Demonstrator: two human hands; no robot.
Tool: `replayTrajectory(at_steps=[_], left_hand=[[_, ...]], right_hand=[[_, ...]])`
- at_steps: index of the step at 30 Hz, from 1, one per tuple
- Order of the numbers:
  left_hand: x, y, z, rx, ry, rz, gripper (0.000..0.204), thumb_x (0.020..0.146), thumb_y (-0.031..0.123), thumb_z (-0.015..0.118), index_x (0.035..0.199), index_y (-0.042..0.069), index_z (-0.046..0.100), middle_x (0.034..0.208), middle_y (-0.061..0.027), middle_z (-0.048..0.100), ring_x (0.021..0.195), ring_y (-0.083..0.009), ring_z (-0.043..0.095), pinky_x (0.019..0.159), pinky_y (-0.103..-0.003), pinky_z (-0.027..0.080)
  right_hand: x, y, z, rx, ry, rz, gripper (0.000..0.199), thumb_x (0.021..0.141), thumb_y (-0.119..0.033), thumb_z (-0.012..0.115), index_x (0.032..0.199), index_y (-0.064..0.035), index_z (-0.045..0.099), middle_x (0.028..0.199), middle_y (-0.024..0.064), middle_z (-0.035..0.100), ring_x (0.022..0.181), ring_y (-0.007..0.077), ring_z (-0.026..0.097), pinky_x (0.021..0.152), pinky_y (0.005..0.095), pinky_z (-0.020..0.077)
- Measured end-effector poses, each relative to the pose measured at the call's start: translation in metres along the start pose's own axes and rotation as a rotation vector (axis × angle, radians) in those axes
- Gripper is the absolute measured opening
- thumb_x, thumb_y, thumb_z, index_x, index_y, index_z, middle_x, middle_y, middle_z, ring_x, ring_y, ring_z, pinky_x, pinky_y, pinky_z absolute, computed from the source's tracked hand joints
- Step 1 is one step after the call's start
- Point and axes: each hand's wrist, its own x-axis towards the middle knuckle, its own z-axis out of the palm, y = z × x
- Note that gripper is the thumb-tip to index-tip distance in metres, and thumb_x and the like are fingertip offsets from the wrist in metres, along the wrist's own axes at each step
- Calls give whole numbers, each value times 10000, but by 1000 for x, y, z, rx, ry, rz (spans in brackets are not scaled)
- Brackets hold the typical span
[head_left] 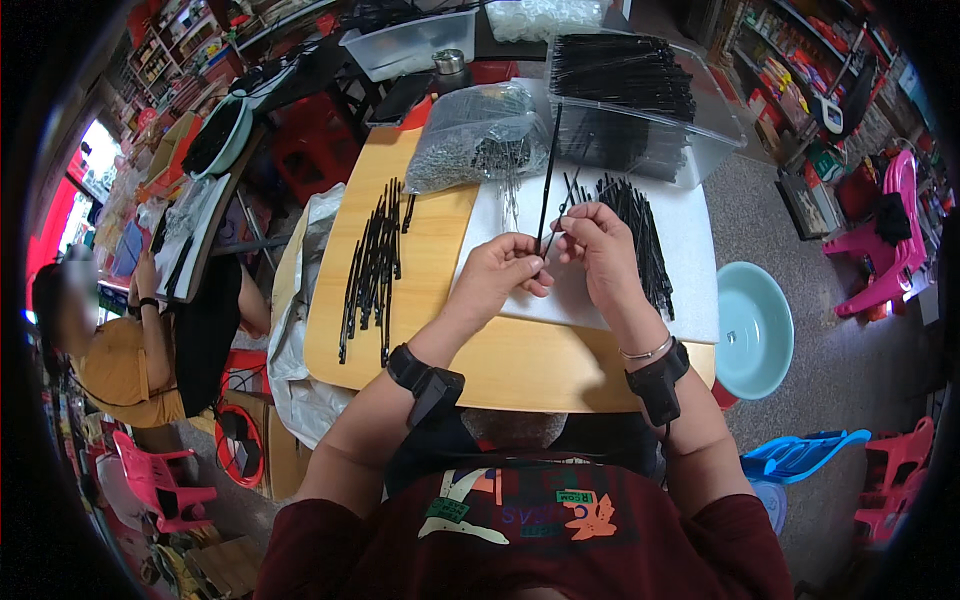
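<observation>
My left hand pinches a long, thin black strip near its lower end, holding it upright above a white foam sheet. Close beside it, my right hand has thumb and fingertips together on a small, thin, dark piece, too fine to identify. The hands nearly meet at the strip's lower end. Under and beyond my right hand lies a pile of black strips. Another row of black strips rests on the wooden tabletop to the left.
A transparent bag of thin metal pieces sits at the table's far side, beside a transparent bin full of black strips. Right of the table stands a light-blue basin. Another person sits at the left, near a second table.
</observation>
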Motion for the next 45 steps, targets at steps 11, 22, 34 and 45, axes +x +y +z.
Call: replayTrajectory(at_steps=[11, 22, 34, 45], left_hand=[[9, -11, -11, -101, -19, -12, 258, 844, -12, 598, 1087, -55, 521, 932, -114, 628, 783, -179, 650, 682, -252, 531], [6, -7, -10, -90, -54, 2, 347, 828, -24, 616, 1158, -40, 507, 904, -112, 627, 764, -178, 653, 626, -235, 524], [7, -11, -12, -68, -81, -23, 357, 824, -26, 622, 1163, -29, 509, 892, -108, 622, 756, -178, 654, 613, -229, 520], [6, -7, -12, -40, -147, -26, 321, 836, -5, 611, 1148, -15, 537, 894, -82, 620, 763, -154, 640, 621, -227, 519]], right_hand=[[-1, -2, 0, -15, -66, 131, 34, 835, -58, 575, 850, -35, 554, 777, 61, 621, 552, 76, 523, 483, 204, 417], [-2, 5, -4, 40, -86, 173, 67, 865, -67, 519, 832, -27, 561, 748, 56, 611, 530, 75, 512, 441, 201, 405], [0, 6, -7, 126, -114, 236, 63, 841, -70, 571, 804, -20, 566, 755, 65, 605, 517, 81, 520, 428, 204, 426], [1, 7, -8, 86, -92, 230, 55, 847, -45, 537, 814, -11, 565, 740, 82, 623, 512, 94, 530, 433, 212, 462]])
